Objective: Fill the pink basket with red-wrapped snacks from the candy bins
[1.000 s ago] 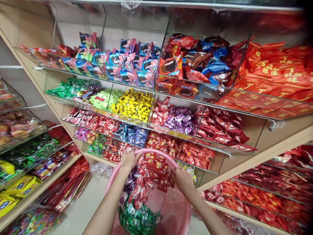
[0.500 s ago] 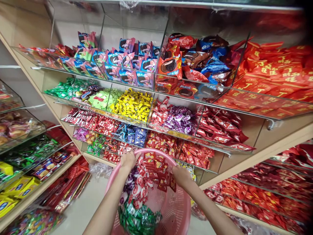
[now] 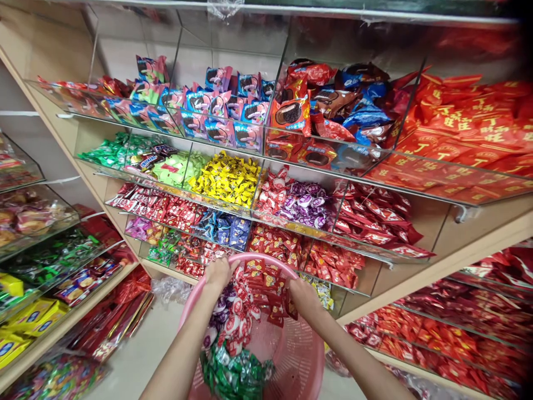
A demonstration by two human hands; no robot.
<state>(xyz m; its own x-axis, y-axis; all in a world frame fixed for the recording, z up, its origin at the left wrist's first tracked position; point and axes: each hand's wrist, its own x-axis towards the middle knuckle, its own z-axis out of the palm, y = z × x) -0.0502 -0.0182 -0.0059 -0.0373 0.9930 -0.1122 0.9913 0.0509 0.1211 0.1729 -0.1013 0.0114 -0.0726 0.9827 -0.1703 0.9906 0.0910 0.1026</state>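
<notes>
A pink plastic basket (image 3: 310, 355) is held between my hands, low in the middle of the view. My left hand (image 3: 219, 273) is closed over its far left rim. On the far right rim, my right hand (image 3: 306, 295) has its fingers wrapped over the edge. Inside lie green-wrapped candies (image 3: 235, 372) at the near side, red-and-white wrapped candies (image 3: 239, 316) in the middle, and purple ones (image 3: 220, 311) at the left. Red packets (image 3: 264, 280) rest against the far inner wall. Part of the basket's bottom shows bare.
Ahead rise clear-fronted shelves with yellow candies (image 3: 227, 180), purple candies (image 3: 306, 203) and red packets (image 3: 470, 122). Another shelf with yellow packs (image 3: 35, 319) stands at left. Red-wrapped sweets (image 3: 449, 328) fill lower shelves at right. A bag of colourful candies (image 3: 58, 375) sits on the floor (image 3: 137, 344).
My right hand has shifted slightly left along the basket's rim. The basket and my left hand stay nearly in place.
</notes>
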